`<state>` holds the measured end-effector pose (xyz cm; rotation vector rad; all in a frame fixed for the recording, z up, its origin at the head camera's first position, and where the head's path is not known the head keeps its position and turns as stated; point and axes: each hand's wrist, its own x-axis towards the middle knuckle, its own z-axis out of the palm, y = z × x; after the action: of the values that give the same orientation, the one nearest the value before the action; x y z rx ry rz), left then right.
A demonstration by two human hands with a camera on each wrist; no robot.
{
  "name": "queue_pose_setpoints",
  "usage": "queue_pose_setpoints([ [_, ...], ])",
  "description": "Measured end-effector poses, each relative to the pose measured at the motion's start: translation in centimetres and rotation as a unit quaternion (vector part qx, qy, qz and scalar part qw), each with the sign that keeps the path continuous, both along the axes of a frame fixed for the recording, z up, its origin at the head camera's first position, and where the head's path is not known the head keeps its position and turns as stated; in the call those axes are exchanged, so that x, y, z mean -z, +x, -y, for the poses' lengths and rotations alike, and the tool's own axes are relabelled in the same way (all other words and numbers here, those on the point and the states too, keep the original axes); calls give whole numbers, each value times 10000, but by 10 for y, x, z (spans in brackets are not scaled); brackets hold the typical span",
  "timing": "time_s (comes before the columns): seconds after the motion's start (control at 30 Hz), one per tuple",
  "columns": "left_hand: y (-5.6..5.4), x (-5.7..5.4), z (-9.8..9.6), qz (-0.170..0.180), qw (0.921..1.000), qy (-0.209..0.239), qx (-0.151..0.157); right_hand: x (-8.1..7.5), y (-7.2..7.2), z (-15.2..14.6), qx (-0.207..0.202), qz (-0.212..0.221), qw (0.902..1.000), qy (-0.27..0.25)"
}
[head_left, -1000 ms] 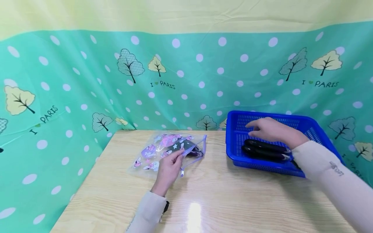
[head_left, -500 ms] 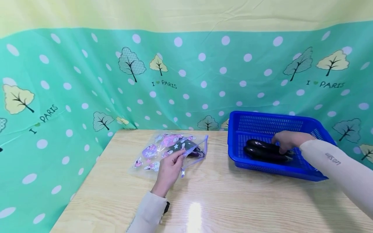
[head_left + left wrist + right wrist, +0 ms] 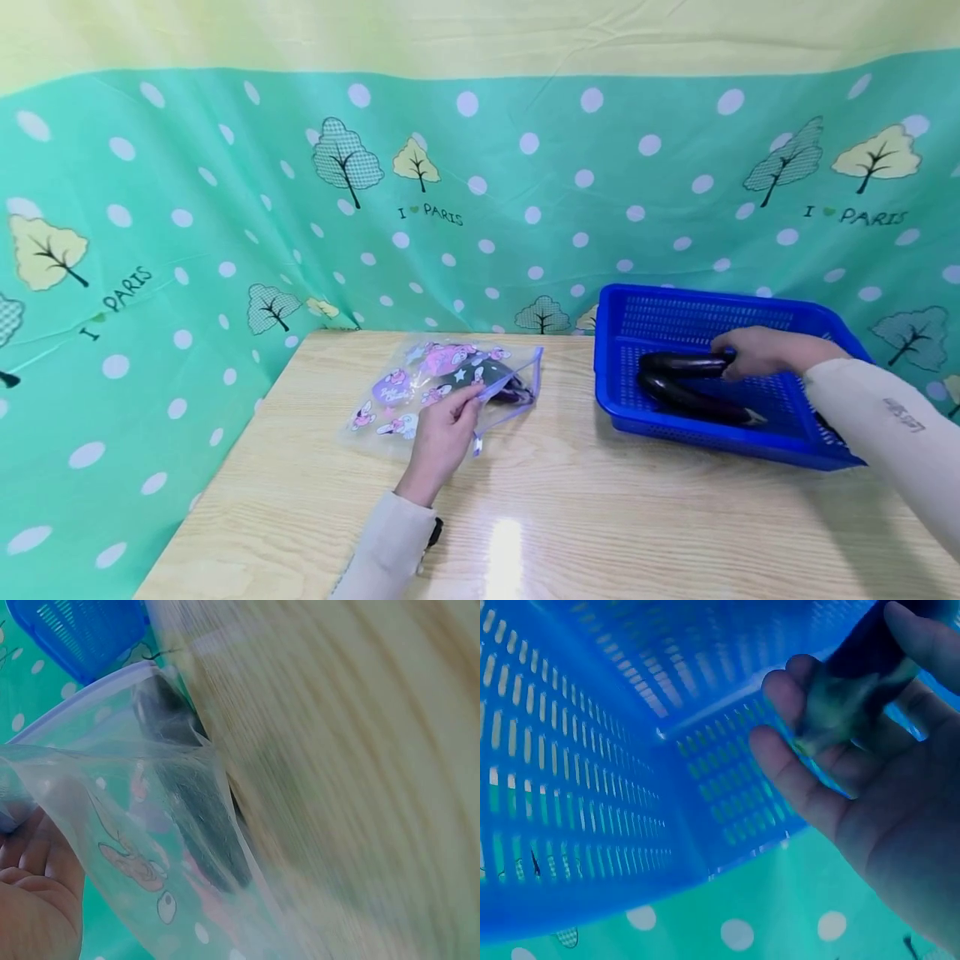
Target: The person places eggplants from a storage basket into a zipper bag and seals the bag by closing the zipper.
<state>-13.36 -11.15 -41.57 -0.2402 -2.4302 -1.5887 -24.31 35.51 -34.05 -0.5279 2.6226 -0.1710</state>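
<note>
- The person's right hand (image 3: 768, 350) is clamped on the stem end of a glossy, long, blackish-purple eggplant (image 3: 686, 364); the right-wrist view shows the thumb on one side and curled fingers on the other, around its pale green cap.
- From this grip the eggplant stretches leftward inside a blue, rectangular, slotted plastic basket (image 3: 697, 293); whether its far end is raised off the basket floor cannot be told.
- Just on the person's side of the gripped one lies a second glossy, dark, long eggplant (image 3: 699, 402); the two form a sideways V, meeting at the left and spreading toward the right hand.
- The person's left hand (image 3: 442, 429), well to the left of the right-hand grip, has thumb and fingers together, pinching the edge of a clear plastic bag (image 3: 408, 396) with pink cartoon prints and a lilac zip strip.
- The bag lies mostly beyond and to the left of that pinch; its mouth gapes to the right, toward the basket, and a dark purple eggplant (image 3: 514, 390) shows inside, just beyond the fingers.
- Beneath both grips spreads a pale wood-grain table (image 3: 585, 517); beyond them hangs a green cloth (image 3: 525, 183) with white dots, trees and "I PARIS" lettering, topped by a yellow band.
</note>
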Motion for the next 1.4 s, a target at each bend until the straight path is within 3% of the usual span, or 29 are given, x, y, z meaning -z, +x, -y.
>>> queue_pose_setpoints([
  [0.1, 0, -1, -1, -26, 10000, -52, -1, -10, 4, -6, 29, -125, 9998, -145],
  [0.3, 2, -2, -2, -30, 10000, -62, -29, -25, 18, -11, 509, 319, 9956, -721],
  [0.37, 3, -2, -2, -22, 10000, -67, -40, -28, 24, -10, 591, 282, 9937, -912],
  [0.6, 3, -2, -1, 4, 9999, -106, -49, -41, 49, -3, 581, -267, 9845, -1635],
  [0.9, 4, -3, -1, 78, 9999, -89, -32, -52, 84, 20, 1091, -812, 9570, -2563],
  [1.03, 5, -2, -1, 104, 9999, -115, -63, -46, 93, 30, 1444, -1042, 9348, -3074],
  [1.17, 5, -2, -1, 108, 9998, -131, -82, -34, 101, 42, 1645, -1249, 8991, -3860],
  [1.3, 5, -2, -1, 67, 9999, -83, -73, -25, 110, 58, 1482, -1356, 8586, -4717],
  [1.4, 4, -1, -1, 44, 10000, -41, -67, -21, 117, 74, 1239, -1317, 8391, -5131],
])
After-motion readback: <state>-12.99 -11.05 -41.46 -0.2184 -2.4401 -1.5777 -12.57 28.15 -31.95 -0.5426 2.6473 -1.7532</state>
